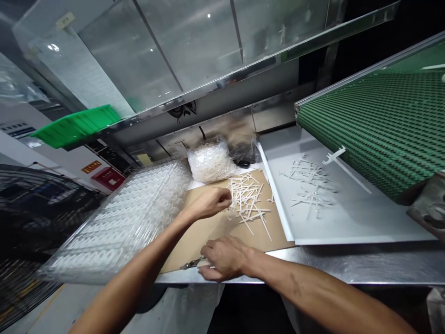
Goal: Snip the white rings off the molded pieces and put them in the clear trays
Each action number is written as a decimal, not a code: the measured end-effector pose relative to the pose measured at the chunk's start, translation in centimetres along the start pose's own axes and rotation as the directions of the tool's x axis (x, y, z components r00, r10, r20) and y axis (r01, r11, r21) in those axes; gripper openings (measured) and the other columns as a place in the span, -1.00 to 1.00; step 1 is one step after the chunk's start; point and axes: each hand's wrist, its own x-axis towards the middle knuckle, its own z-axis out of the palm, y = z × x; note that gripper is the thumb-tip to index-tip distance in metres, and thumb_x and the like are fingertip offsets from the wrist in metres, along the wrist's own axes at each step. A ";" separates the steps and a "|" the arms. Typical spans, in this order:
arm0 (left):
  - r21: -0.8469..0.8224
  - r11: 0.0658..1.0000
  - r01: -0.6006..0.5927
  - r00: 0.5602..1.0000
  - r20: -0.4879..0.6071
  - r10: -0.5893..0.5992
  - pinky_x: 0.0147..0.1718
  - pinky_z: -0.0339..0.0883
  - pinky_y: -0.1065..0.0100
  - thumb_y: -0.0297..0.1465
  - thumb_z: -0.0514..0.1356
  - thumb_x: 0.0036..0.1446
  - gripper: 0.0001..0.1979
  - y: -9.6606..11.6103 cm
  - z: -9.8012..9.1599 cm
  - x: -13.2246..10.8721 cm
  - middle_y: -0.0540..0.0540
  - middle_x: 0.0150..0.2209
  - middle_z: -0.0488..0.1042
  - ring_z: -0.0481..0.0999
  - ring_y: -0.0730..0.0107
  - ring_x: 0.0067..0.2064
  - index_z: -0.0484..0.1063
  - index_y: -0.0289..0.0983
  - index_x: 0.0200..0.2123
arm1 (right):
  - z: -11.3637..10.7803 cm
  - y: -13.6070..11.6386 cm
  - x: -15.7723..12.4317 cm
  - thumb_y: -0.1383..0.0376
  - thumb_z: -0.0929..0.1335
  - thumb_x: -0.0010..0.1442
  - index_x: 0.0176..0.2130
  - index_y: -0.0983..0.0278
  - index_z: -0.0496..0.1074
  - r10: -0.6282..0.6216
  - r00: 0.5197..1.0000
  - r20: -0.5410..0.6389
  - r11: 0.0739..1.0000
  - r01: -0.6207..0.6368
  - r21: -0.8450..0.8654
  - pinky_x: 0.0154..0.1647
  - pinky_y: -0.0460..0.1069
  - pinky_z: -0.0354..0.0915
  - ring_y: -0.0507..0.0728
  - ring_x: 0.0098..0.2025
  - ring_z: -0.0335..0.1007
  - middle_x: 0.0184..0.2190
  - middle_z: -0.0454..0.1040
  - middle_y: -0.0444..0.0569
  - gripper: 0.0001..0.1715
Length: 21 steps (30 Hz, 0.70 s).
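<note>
L hand (214,202): fingers curled, contents unclear, beside white sticks (247,197) on cardboard (215,227). R hand (226,258): fingers round metal-tipped tool (190,264), nr table (333,262) edge. Risk: sticks crossed, may snag if pulled.

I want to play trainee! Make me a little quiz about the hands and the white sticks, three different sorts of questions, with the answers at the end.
1. True or false: the right hand is holding a metal-tipped tool.
2. Which is nearest to the left hand?
A) the green basket
B) the pile of white sticks
C) the green belt
3. Fill in the gap: the pile lies on a brown sheet of ____.

Key: 1. True. 2. B. 3. Cardboard.
</note>
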 end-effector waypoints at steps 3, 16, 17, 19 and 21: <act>-0.196 0.973 0.121 0.984 -0.108 -0.144 -0.49 0.14 0.42 -0.35 0.06 0.20 -0.83 -2.2 0.6 -3.2 0.01 -0.49 0.43 0.37 0.42 -0.47 0.42 -0.27 -0.35 | 0.1 -0.3 -0.1 -0.03 0.26 0.29 -0.13 0.36 0.51 -0.010 1.000 0.006 1.000 0.010 -0.019 -0.35 0.07 0.38 0.32 -0.26 0.59 -0.22 0.63 0.17 -0.47; -0.342 0.917 0.205 0.730 -0.570 -0.376 -0.23 0.30 0.33 -0.35 0.09 0.28 -0.89 -6.4 12.3 -8.7 -0.05 -0.31 0.48 0.47 0.32 -0.27 0.38 -0.24 -0.25 | 1.5 0.5 0.3 0.00 0.29 0.29 -0.17 0.31 0.44 -0.030 1.000 0.000 0.997 0.030 -0.073 -0.33 0.02 0.32 0.23 -0.28 0.55 -0.25 0.61 0.08 -0.58; -0.308 0.933 0.185 0.753 -0.566 -0.336 -0.21 0.31 0.32 -0.35 0.07 0.30 -0.88 -6.4 12.7 -9.0 -0.06 -0.29 0.48 0.48 0.31 -0.25 0.38 -0.23 -0.24 | 1.5 0.6 0.4 0.00 0.29 0.28 -0.17 0.30 0.44 -0.026 1.000 0.001 0.997 0.026 -0.075 -0.33 0.02 0.32 0.22 -0.28 0.55 -0.25 0.61 0.07 -0.57; -0.217 0.965 0.147 0.813 -0.529 -0.243 -0.17 0.34 0.31 -0.38 0.03 0.34 -0.85 -6.7 13.2 -9.7 -0.08 -0.24 0.49 0.50 0.29 -0.20 0.38 -0.22 -0.22 | 1.6 0.6 0.4 -0.03 0.29 0.28 -0.17 0.30 0.43 -0.024 1.000 0.005 0.996 0.025 -0.088 -0.37 0.01 0.32 0.22 -0.29 0.55 -0.25 0.61 0.06 -0.55; -0.144 0.983 0.116 0.865 -0.471 -0.171 -0.13 0.35 0.30 -0.40 -0.01 0.36 -0.81 -7.1 13.4 -10.6 -0.11 -0.19 0.50 0.51 0.27 -0.17 0.40 -0.21 -0.19 | 1.7 0.5 0.4 -0.05 0.27 0.30 -0.18 0.29 0.43 -0.039 0.999 -0.001 0.993 0.039 -0.113 -0.41 0.00 0.31 0.21 -0.30 0.55 -0.26 0.61 0.05 -0.53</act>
